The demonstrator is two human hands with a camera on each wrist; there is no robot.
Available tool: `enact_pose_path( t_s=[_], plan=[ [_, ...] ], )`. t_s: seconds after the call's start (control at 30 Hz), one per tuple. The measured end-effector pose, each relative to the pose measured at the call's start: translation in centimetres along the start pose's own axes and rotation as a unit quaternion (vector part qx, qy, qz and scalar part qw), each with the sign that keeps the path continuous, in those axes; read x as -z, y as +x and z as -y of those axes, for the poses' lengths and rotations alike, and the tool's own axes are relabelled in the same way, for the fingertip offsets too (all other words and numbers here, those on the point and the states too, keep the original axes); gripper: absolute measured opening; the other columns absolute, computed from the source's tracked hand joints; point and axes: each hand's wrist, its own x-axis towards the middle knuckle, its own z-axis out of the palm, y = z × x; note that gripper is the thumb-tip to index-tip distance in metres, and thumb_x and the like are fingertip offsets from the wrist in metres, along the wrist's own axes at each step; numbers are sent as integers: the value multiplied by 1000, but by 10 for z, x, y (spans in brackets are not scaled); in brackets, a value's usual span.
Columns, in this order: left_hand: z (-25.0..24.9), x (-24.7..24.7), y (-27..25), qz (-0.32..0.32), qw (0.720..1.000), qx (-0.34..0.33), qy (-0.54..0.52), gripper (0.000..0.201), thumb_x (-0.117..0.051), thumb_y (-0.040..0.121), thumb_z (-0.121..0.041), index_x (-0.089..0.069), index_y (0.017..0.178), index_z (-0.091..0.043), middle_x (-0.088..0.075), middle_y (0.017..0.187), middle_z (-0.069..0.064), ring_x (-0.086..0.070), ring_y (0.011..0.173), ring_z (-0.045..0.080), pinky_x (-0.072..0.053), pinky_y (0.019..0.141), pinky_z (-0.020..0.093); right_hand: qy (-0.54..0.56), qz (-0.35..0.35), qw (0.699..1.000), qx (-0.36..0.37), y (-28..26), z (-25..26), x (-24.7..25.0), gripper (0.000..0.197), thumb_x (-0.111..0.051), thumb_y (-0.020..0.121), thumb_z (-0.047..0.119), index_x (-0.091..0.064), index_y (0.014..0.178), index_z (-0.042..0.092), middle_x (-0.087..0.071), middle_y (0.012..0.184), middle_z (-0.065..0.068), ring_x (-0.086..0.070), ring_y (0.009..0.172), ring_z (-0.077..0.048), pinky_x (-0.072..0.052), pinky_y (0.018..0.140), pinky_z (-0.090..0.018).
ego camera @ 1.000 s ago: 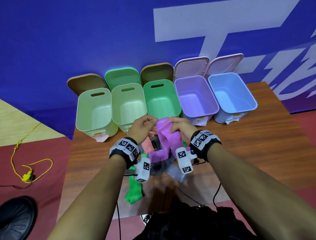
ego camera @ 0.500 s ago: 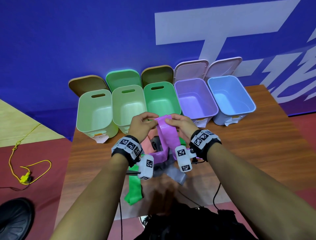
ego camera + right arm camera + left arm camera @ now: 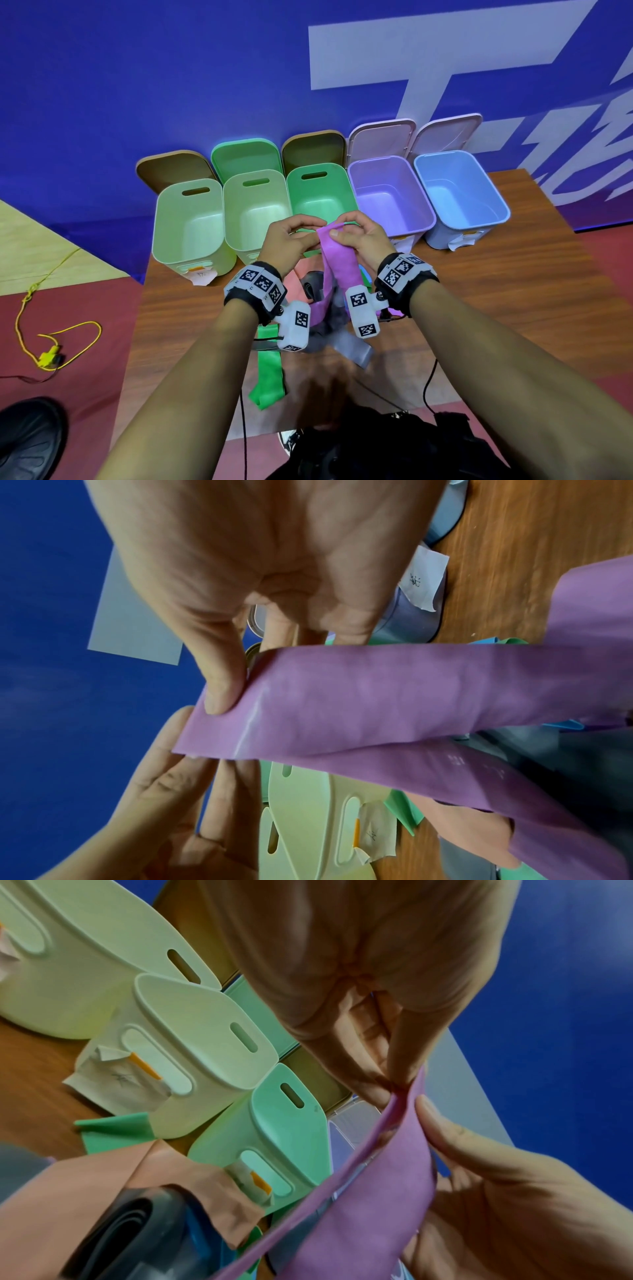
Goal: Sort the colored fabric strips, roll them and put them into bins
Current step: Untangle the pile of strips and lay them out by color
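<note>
Both your hands pinch the purple strip's [image 3: 337, 260] top end: left hand [image 3: 286, 241] on its left edge, right hand [image 3: 359, 236] on its right. It hangs lengthwise toward you over the bench [image 3: 496, 308]; purple bin [image 3: 390, 195] just beyond, nearer your right hand.

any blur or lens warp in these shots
Head view: bins row and table edges bow, a blurred dark patch sits near the bottom centre. Left wrist view: left hand looms huge and soft. Right wrist view: purple strip fairly sharp, with a pale glare streak.
</note>
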Motion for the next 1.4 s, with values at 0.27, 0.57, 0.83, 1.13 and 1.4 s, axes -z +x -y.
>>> enact_pose_path(
  t_s=[0.27, 0.57, 0.83, 1.13, 1.4],
  plan=[
    [-5, 0, -2, 5, 1000, 12, -27, 17, -61, 87, 9, -72, 96, -1, -70, 92, 15, -69, 83, 20, -58, 85, 34, 11, -14, 1000, -14, 2, 3, -3, 22, -72, 85, -1, -63, 100, 13, -69, 101, -15, -65, 93, -29, -51, 95, -49],
    [-9, 0, 0, -10, 999, -3, -41, 21, -73, 84, 1, -70, 105, 3, -69, 90, 17, -68, 84, 23, -59, 85, 36, 46, 4, 999, 11, 1, 11, -6, 22, -72, 83, -4, -63, 89, 15, -71, 90, -9, -63, 92, -28, -49, 97, -49],
    [-15, -1, 2, -7, 999, -19, -35, 17, -70, 85, 4, -72, 102, 3, -73, 92, 17, -71, 83, 20, -59, 84, 32, 8, 3, 1000, 22, -1, 22, -1, 15, -78, 82, 9, -70, 88, 21, -73, 96, -10, -66, 86, -20, -49, 68, -24],
    [-31, -3, 6, -14, 998, -58, -31, 12, -72, 83, 5, -71, 95, 4, -71, 82, 13, -69, 79, 20, -59, 80, 31, 45, 11, 997, 61, 4, 33, -3, 13, -75, 82, -1, -73, 92, 9, -72, 97, -15, -67, 96, -24, -54, 92, -31],
    [-50, -1, 11, -12, 996, -80, -24, 10, -71, 83, 6, -69, 93, 5, -68, 79, 14, -66, 75, 20, -59, 76, 30, 50, 22, 997, 63, 0, 52, -5, 13, -71, 88, 5, -71, 101, 7, -71, 96, -5, -68, 89, -15, -55, 77, -26]
  ],
)
